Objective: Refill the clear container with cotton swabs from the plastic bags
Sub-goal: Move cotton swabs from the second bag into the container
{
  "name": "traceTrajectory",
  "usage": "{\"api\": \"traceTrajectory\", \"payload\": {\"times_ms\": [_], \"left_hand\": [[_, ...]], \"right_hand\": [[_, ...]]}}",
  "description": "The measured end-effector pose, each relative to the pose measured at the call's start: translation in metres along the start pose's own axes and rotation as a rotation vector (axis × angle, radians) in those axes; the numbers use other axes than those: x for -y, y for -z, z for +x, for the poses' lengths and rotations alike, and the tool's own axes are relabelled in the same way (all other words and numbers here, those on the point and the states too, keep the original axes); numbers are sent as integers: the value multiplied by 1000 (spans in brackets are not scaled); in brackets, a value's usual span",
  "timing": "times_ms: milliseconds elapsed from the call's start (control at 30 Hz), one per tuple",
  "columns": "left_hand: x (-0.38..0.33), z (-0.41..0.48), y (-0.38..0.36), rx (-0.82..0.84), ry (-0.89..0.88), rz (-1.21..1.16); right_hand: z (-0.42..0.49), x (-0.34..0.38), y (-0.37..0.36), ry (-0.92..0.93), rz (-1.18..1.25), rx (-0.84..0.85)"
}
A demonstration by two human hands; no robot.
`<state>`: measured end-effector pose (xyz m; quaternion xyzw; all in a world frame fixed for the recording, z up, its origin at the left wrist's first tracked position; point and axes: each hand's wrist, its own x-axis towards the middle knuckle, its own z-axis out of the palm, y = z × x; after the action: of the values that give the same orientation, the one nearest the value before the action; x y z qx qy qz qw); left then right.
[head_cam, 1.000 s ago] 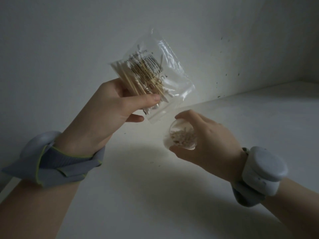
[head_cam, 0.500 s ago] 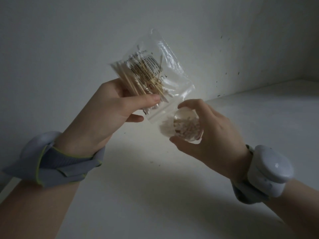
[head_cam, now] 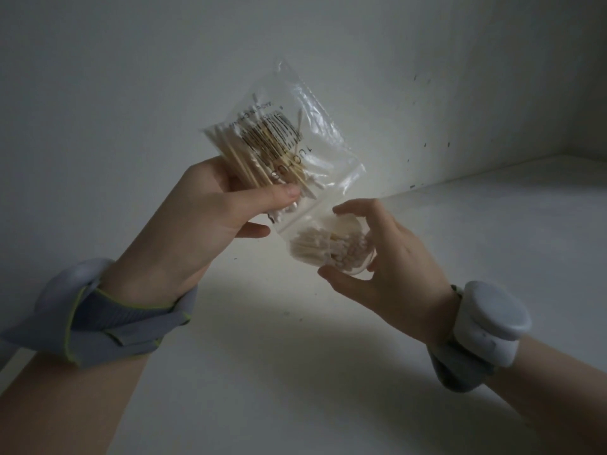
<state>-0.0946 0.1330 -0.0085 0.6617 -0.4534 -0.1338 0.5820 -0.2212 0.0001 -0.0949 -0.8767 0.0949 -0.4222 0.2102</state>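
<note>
My left hand [head_cam: 210, 221] holds a clear plastic bag [head_cam: 315, 133] up in the air, thumb pressed on its lower part. Inside the bag lie several wooden cotton swabs [head_cam: 262, 159] under a printed barcode. My right hand [head_cam: 387, 257] grips a small clear round container [head_cam: 345, 251], tilted on its side with its mouth toward the bag's lower corner. White swab tips fill the container. The bag's bottom edge touches or overlaps the container's mouth.
A white tabletop [head_cam: 295, 372] lies below both hands in dim light. A white wall [head_cam: 427, 77] with small dark specks rises behind, and a corner [head_cam: 571, 149] shows at the far right. Grey bands with white pucks sit on both wrists.
My right hand has raised the container and tipped it toward the bag's lower corner. The left hand and the bag have stayed in place.
</note>
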Motion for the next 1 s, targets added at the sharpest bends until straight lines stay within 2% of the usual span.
{"api": "traceTrajectory", "payload": {"times_ms": [167, 300, 433, 567, 700, 867, 1000], "left_hand": [[0, 0, 1, -6, 0, -4], [0, 0, 1, -3, 1, -3], [0, -1, 1, 10, 0, 8], [1, 0, -2, 20, 9, 14], [2, -1, -3, 23, 8, 14], [3, -1, -4, 31, 15, 18], [4, 0, -4, 30, 15, 20]], "right_hand": [[0, -2, 0, -18, 0, -16], [0, -1, -2, -12, -27, 38], [0, 2, 0, 12, -26, -5], [0, 2, -1, 21, -100, 72], [1, 2, 2, 10, -38, 16], [-1, 5, 1, 13, -100, 60], [-1, 7, 2, 19, -116, -4]]}}
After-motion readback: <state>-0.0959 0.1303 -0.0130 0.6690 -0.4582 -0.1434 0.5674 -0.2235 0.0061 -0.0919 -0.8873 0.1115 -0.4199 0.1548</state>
